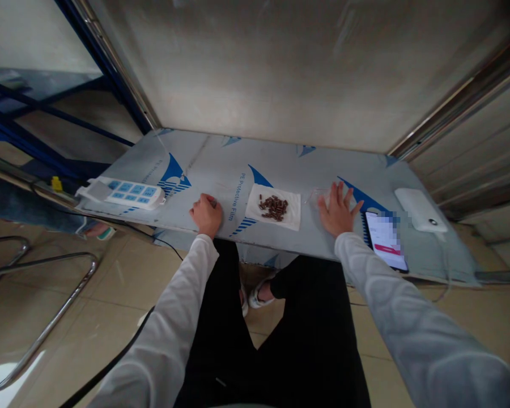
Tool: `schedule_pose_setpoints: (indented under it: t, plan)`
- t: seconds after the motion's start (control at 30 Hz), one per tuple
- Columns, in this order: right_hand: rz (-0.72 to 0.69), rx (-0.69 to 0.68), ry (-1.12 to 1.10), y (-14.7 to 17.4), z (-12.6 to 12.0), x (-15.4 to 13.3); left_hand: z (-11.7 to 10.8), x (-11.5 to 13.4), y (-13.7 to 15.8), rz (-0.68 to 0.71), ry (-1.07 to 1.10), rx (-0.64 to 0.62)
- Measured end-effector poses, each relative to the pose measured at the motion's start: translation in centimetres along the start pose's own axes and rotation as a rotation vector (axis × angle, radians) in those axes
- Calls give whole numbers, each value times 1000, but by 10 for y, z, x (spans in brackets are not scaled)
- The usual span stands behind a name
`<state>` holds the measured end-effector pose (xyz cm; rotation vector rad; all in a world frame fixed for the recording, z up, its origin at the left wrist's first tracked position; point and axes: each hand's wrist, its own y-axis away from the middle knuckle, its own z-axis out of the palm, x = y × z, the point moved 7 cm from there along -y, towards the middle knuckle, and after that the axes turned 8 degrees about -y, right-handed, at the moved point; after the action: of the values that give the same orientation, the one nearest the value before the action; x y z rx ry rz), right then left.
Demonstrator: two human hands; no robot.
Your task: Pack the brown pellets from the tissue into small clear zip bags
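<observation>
Brown capsules (275, 208) lie in a loose pile on a white paper tissue (292, 219) in the middle of the metal tabletop (204, 164). To the left of the tissue, my left hand (207, 216) rests at the table edge with its fingers curled closed; whatever may be inside is hidden. My right hand (337, 211) lies to the right of the tissue, palm down and fingers spread. Its fingertips touch or lie beside a thin clear plastic piece (317, 196), perhaps a bag, partly covered by the hand.
A white power strip (130, 193) with blue sockets sits at the left. At the right are a lit phone (386, 241) overlapping a dark spiral binding and a white box-like device (419, 209) with a cable. Metal chair tubing (79, 289) and another person's leg (29, 212) are at the left.
</observation>
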<state>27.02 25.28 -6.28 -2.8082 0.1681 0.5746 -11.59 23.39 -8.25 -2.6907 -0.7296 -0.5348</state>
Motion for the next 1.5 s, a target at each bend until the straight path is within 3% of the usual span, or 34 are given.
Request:
schedule_pose_setpoints:
  t: [0.13, 0.2, 0.3, 0.4, 0.53, 0.67, 0.87, 0.93, 1.0, 1.07, 1.17, 1.3, 1.43, 1.5]
  plan:
    - [-155, 5, -280, 5, -13, -49, -13, 4, 4, 13, 416, -4]
    - [-197, -51, -538, 12, -13, -80, -19, 16, 15, 60, 697, -107]
    - [-87, -281, -951, 27, 3, -121, -22, 38, 45, 79, 1059, -395]
    - [96, -446, -1259, 49, 17, -143, -23, 49, 75, 13, 1183, -575]
    - [282, -263, -1441, 71, 12, -136, -21, 52, 95, -155, 1373, -644]
    - [391, -88, -1549, 91, 0, -128, -23, 62, 101, -191, 1425, -666]
    - [290, 11, -1471, 101, -23, -127, -17, 80, 116, -117, 1341, -739]
    - [254, 64, -1385, 103, -29, -124, -22, 75, 113, -136, 1244, -563]
    - [215, 110, -1280, 106, -32, -122, -40, 69, 110, -137, 1080, -274]
    - [132, 142, -1132, 108, -37, -124, -58, 75, 112, -59, 965, -137]
    - [-40, 119, -840, 109, -43, -136, -64, 97, 120, 70, 997, -295]
    - [-181, 3, -596, 109, -41, -144, -47, 96, 127, -74, 1107, -503]
    - [-256, -137, -702, 110, -39, -144, -27, 87, 131, -282, 1271, -680]
    - [-238, -184, -817, 110, -39, -143, -25, 88, 132, -309, 1353, -737]
